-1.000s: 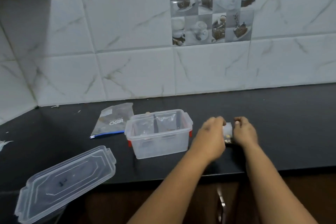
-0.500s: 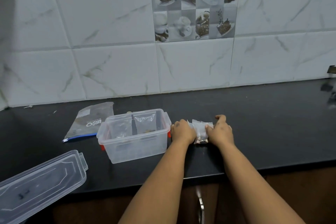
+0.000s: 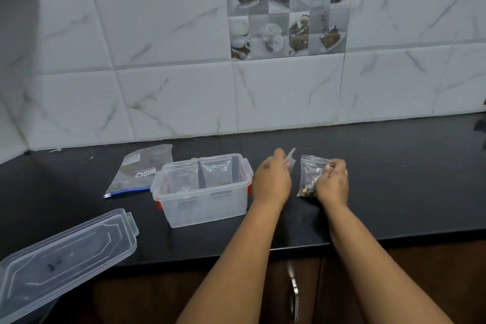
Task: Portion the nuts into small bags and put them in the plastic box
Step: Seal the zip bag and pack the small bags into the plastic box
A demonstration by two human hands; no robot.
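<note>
Right hand (image 3: 332,183): centre-right, fingers pinching small clear nut-filled bag (image 3: 310,175), upright, long axis vertical.
Left hand (image 3: 272,181): fingers pinching blurred clear plastic piece (image 3: 291,157).

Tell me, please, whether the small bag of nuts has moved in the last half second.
Yes. The small bag of nuts has shifted right, away from the plastic box, and the right hand grips it.

Black countertop (image 3: 394,179); marbled white wall tiles (image 3: 157,34), coffee-themed picture tile (image 3: 286,16); metal cabinet handle (image 3: 294,294) below the edge.
</note>
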